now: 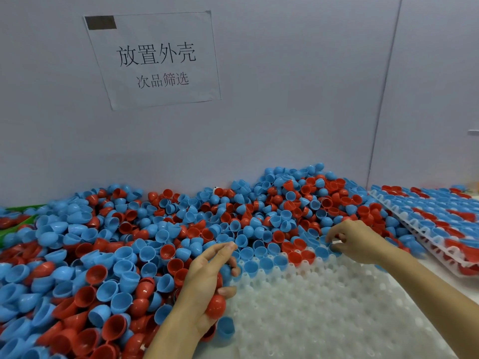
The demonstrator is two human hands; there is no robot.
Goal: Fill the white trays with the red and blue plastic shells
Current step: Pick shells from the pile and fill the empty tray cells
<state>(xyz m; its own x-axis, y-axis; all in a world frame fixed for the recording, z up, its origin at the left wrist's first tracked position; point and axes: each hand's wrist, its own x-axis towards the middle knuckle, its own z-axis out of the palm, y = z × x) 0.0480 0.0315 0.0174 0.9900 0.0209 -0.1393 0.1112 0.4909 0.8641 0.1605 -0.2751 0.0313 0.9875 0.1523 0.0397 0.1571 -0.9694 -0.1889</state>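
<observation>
A: What is seen from the head view?

B: A deep heap of red and blue plastic shells [145, 242] is spread across the left and middle of the table, piled highest against the far grey wall [285, 112]. A paper sign [155, 59] with printed characters is fixed to that wall, upper left.

A: And the trays?

B: A white tray [324, 307] is laid near and right of centre. Only its far row is filled, with blue and red shells set open side up; the other sockets are seen bare. A second white tray [440, 244], well filled with red and blue shells, is set at the far right, tilted in the view.

A: How are the hands held?

B: The left hand [210, 278] is placed at the left edge of the near tray, fingers curled round a clutch of shells; a red shell [215, 307] is gripped low in the palm, and a blue shell [225, 327] is seen just below it. The right hand [355, 239] is lowered over the tray's far right corner, its fingertips pinched on a blue shell [335, 246] at the filled row
</observation>
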